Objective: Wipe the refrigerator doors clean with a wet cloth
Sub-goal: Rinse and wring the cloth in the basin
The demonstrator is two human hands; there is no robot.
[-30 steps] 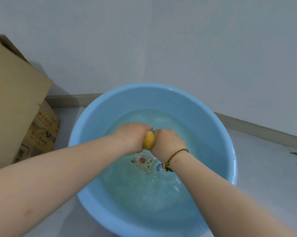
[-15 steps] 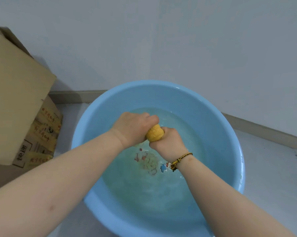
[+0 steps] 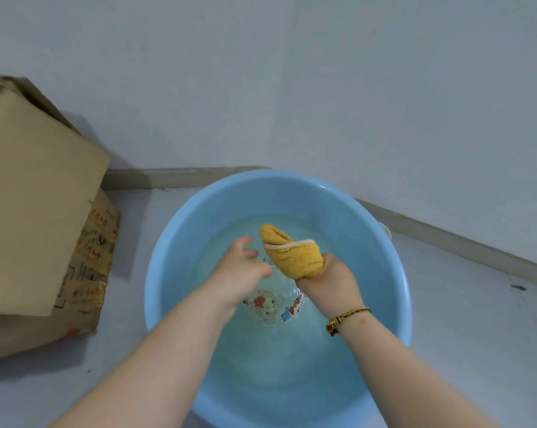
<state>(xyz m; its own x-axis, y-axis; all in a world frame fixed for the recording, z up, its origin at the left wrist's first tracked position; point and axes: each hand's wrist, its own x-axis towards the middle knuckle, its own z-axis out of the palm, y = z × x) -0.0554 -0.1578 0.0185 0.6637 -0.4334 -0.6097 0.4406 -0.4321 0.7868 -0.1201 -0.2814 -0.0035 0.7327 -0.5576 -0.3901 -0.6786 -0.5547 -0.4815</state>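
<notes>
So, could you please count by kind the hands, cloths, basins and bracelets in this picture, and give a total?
Hands: 2, the left hand and the right hand
Cloths: 1, the yellow cloth, gripped by the right hand
Basins: 1, the blue basin
Bracelets: 1, the bracelet on the right wrist
Total: 5

We make out red characters on the tape strips [image 3: 89, 293] of the cardboard box [image 3: 38, 196] and tiny lettering beside the cartoon [image 3: 268, 304] in the basin [image 3: 180, 242]; neither is legible to us.
</notes>
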